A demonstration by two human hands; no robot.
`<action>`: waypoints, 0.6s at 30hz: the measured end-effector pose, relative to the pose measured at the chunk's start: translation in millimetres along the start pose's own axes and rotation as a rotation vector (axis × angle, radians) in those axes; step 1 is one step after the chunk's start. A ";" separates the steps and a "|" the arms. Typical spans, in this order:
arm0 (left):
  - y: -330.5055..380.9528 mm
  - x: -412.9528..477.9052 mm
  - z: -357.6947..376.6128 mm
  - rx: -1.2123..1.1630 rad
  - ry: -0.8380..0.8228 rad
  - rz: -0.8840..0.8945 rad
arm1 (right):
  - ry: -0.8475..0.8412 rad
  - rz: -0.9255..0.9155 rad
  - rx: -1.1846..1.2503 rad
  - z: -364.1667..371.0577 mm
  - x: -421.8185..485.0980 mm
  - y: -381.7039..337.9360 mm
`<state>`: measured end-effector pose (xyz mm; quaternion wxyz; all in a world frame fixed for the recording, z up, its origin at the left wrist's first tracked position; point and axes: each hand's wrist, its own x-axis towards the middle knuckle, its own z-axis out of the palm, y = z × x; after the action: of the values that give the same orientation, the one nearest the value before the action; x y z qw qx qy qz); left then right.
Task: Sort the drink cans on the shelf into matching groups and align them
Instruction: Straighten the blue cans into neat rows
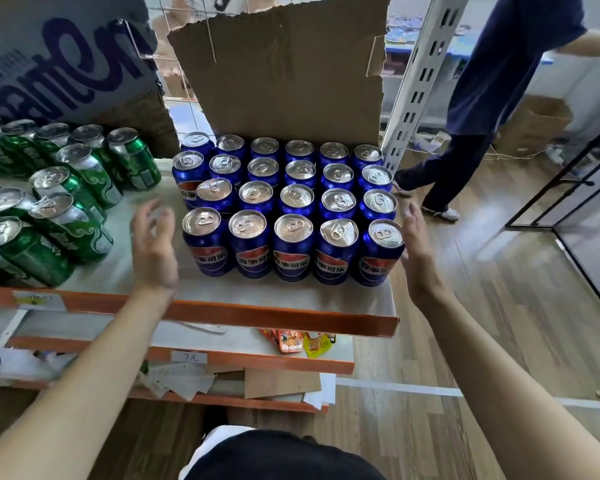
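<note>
While I am holding both hands out at the shelf [257, 315], the block of blue cans [293, 202] is standing between them, every can upright, its rows running across from one palm to the other. My right hand [418, 251] is sitting flat and on edge just beside the front-right can [381, 252], its fingers [411, 220] straight and holding nothing. Whether the palm is touching that can I cannot tell. My left hand [153, 244] is hovering apart from the front-left can [205, 242], fingers loosely spread and curling a little, gripping nothing. So the right hand is the nearer one, and the left is facing a gap to cross. I am judging that the coming move is a squeeze inward from both sides to square the rows, since the block's left edge is looking staggered. Out beyond the left fingers, the green cans [49, 202] are standing in looser, slanting rows, well apart from the blue ones.
</note>
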<state>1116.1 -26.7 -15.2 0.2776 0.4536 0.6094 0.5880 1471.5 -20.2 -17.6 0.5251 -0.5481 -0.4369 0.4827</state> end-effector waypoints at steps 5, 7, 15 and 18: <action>0.0 10.7 25.6 -0.348 -0.275 -0.263 | -0.026 0.031 0.176 16.6 13.2 4.2; -1.2 11.7 29.6 -0.342 -0.313 -0.213 | -0.018 0.062 0.183 17.9 10.9 3.8; -8.5 47.6 19.4 -0.385 -0.345 -0.188 | -0.051 0.070 0.276 6.5 31.6 -12.3; -9.6 47.9 26.6 -0.369 -0.276 -0.200 | -0.054 0.134 0.277 12.1 43.7 -26.2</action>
<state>1116.4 28.9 -19.3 0.4933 0.4086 0.4899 0.5913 1466.9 26.6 5.7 0.5505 -0.4852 -0.3423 0.5869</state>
